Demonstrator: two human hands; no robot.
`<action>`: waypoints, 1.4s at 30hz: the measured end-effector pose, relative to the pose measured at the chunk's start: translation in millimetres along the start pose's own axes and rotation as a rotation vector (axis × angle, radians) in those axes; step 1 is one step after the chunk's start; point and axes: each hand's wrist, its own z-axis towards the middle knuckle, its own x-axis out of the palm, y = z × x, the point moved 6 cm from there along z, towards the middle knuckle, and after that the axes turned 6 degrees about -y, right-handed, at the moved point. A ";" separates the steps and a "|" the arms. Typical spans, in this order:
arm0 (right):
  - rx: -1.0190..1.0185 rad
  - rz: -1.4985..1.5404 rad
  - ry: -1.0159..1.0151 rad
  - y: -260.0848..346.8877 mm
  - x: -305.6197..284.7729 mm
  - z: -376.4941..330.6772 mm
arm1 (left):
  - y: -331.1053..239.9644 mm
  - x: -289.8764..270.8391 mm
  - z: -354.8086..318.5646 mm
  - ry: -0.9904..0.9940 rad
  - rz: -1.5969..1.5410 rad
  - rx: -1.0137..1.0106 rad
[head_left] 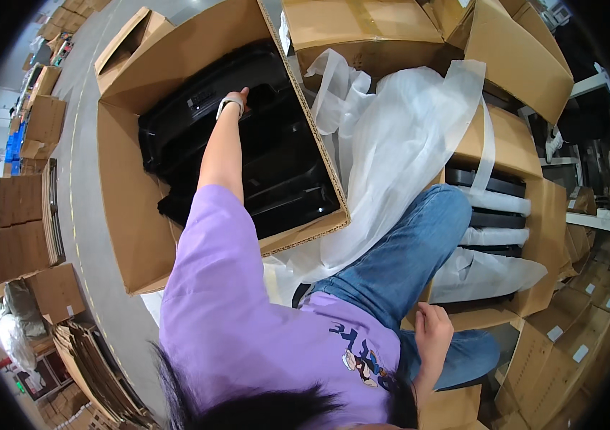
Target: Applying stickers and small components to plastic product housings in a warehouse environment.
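Note:
Inside the open cardboard box (122,208) at left lies a large, glossy black moulded plastic part (283,190) with ridges and a recess. My left hand (239,100), a pale band round its wrist, reaches down onto the part's upper half. Its fingers bend over an edge beside the dark recess, and their tips are hidden. Close to my bent leg, my right hand (434,331) hangs with its fingers curled in and nothing visible in them. White foam wrapping sheet (398,136) spills between the box and my jeans.
At right, another open carton (545,251) holds several black parts layered with white foam (487,276). Cartons (369,32) stand beyond the wrapping. Flattened cardboard (90,365) and stacked boxes (22,208) line the left, across a grey floor (90,143) with a yellow line.

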 end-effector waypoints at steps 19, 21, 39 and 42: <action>0.526 0.066 -0.410 -334.6 45.5 68.6 | 23.3 170.1 -514.7 -0.499 -0.184 1.831; 0.499 0.202 -0.453 -338.3 67.6 85.2 | 44.3 231.2 -536.1 -0.423 0.129 2.096; 1.127 0.003 -0.495 -409.7 55.5 71.8 | 87.1 412.7 -422.8 0.223 0.506 1.258; 1.283 0.130 -0.382 -418.3 64.3 96.9 | 102.7 404.9 -409.6 0.170 0.583 1.214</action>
